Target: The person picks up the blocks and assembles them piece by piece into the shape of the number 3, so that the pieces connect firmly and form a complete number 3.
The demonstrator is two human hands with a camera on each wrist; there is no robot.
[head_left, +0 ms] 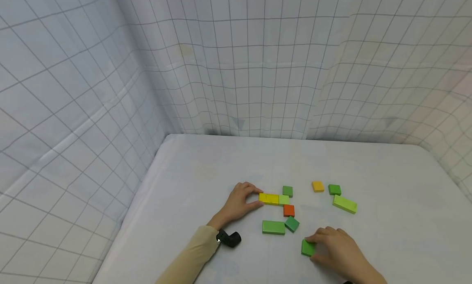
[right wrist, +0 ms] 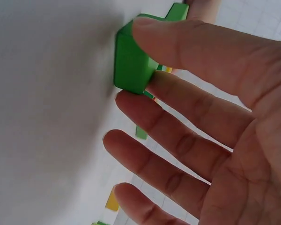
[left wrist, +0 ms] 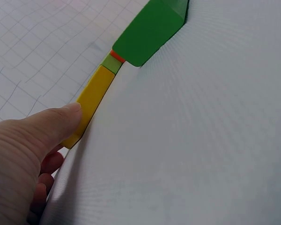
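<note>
Yellow block (head_left: 269, 199) pinched in left hand (head_left: 237, 203), green block (head_left: 307, 248) in right hand (head_left: 338, 251)

Looks like a makeshift booth tbh, grid-check cloth (head_left: 258, 71) hung round three sides of a white-covered tabletop (head_left: 206, 161).

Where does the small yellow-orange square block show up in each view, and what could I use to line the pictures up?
Head: the yellow-orange block lies right of centre, just left of a green square block.
Left wrist: not in this picture.
Right wrist: at the lower left, beside the little fingertip of the right hand.
Shared landmark: the gridded white cloth, at the upper left in the left wrist view and upper right in the right.
</note>
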